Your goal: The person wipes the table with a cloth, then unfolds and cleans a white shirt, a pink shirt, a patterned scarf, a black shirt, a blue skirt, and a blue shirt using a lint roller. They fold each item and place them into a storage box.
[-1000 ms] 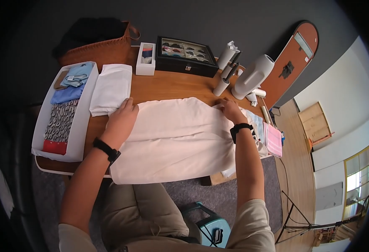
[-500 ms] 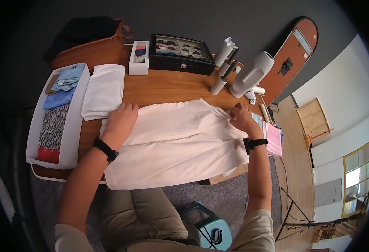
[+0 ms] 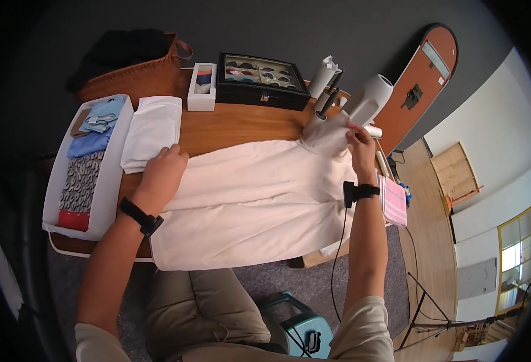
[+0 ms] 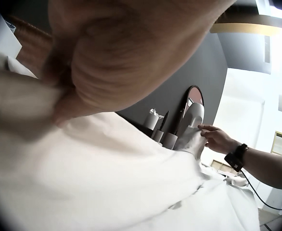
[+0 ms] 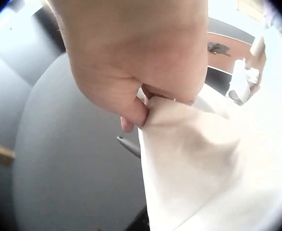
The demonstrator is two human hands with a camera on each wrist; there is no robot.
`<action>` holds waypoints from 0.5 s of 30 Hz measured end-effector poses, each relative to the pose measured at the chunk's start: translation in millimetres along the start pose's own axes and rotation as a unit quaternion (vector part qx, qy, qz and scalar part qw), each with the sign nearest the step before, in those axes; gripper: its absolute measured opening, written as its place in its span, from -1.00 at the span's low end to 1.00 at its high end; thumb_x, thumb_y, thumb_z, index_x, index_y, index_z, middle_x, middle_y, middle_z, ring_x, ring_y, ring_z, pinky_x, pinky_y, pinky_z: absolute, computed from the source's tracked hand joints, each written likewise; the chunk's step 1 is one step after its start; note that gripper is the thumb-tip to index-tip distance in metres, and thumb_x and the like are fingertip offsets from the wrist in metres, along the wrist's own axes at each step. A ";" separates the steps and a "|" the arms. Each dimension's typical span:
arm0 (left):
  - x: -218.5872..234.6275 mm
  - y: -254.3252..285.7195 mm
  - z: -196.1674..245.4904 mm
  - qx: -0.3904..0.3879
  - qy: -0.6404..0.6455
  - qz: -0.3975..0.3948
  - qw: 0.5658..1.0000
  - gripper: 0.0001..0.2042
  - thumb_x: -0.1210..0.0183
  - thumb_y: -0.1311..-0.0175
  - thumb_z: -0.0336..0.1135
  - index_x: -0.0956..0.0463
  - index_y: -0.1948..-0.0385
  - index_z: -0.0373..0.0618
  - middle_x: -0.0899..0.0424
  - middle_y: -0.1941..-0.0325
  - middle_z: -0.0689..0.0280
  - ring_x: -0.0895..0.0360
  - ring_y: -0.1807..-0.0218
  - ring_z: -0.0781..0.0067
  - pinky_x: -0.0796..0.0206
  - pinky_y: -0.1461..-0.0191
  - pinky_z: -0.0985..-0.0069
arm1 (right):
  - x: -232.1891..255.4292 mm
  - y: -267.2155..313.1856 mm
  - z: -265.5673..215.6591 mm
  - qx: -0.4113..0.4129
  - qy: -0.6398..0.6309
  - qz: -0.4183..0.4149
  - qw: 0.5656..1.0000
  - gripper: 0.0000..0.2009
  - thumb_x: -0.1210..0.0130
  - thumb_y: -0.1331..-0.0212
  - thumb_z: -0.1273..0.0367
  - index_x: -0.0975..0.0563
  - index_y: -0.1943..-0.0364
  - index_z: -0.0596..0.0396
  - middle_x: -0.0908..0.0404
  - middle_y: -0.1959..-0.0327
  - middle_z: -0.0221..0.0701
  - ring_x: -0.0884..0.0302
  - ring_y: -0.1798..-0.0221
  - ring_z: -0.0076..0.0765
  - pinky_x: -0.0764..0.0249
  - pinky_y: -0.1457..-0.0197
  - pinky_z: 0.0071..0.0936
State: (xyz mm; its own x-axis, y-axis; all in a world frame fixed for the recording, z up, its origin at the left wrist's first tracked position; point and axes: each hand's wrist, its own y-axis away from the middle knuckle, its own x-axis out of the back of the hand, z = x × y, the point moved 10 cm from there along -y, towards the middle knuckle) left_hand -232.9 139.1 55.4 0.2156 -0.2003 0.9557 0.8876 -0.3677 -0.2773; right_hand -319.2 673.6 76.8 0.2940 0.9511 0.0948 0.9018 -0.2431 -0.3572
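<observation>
A pale cream garment (image 3: pixel 247 199) lies spread across the table, with long creases and its near edge hanging over the front. At its far left corner, my left hand (image 3: pixel 164 172) pinches the edge beside a folded white cloth; in the left wrist view the thumb (image 4: pixel 69 108) lies on the fabric. My right hand (image 3: pixel 361 145) pinches the garment's far right part between thumb and fingers and holds it raised, so the thin fabric (image 5: pixel 189 144) stretches down from the fingertips. This raised part overlaps the grey holders behind it in the head view.
At the left stand a white tray (image 3: pixel 51 211) of folded clothes and the folded white cloth (image 3: pixel 150 133). Behind are a brown basket (image 3: pixel 132 78), a white box (image 3: pixel 201 104) and a black glasses case (image 3: pixel 262 96). A grey-white vase (image 3: pixel 374 96) and a pink striped cloth (image 3: pixel 393 202) are at the right.
My right hand has moved right and then up and away, lifting the garment's far right part off the table. My left hand has shifted slightly left along with its corner.
</observation>
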 end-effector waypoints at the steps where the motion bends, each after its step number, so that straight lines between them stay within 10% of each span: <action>1: 1.4 -1.3 -4.1 0.006 0.003 0.006 1.000 -0.82 -0.13 -0.23 -0.69 -0.61 0.21 -0.26 -0.64 0.05 0.05 -0.64 -0.10 -0.05 -0.62 -0.12 0.11 | 1.1 1.3 2.8 -0.022 -0.052 -0.020 0.998 -0.71 -0.15 -0.47 0.64 -0.69 -0.20 0.26 -0.72 0.06 -0.49 -0.60 0.07 -0.60 -0.51 -0.06 -0.58; 9: -11.2 -7.8 -17.4 0.020 0.015 -0.024 0.999 -0.83 -0.11 -0.23 -0.72 -0.64 0.25 -0.30 -0.66 0.06 0.00 -0.65 -0.08 -0.11 -0.60 -0.14 0.06 | 7.4 21.1 12.6 -0.120 -0.039 -0.043 0.991 -0.74 -0.21 -0.40 0.63 -0.71 -0.12 0.35 -0.78 -0.01 -0.31 -0.68 0.03 -0.49 -0.56 -0.13 -0.52; 15: -5.1 -10.6 -16.9 0.004 0.019 -0.030 0.999 -0.87 -0.15 -0.27 -0.67 -0.66 0.30 -0.29 -0.68 0.07 0.01 -0.70 -0.06 -0.09 -0.64 -0.11 0.06 | 3.8 -10.4 11.6 -0.040 0.033 -0.015 0.999 -0.80 -0.23 -0.35 0.63 -0.75 0.01 0.26 -0.79 0.06 -0.35 -0.64 0.10 -0.52 -0.50 -0.05 -0.56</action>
State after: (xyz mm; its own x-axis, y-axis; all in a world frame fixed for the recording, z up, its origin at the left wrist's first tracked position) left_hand -250.3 128.7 51.8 0.1457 -0.2132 0.9661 0.9020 -0.3724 -0.2183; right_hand -331.1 682.0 70.0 0.2837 0.9442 0.1675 0.9324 -0.2309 -0.2779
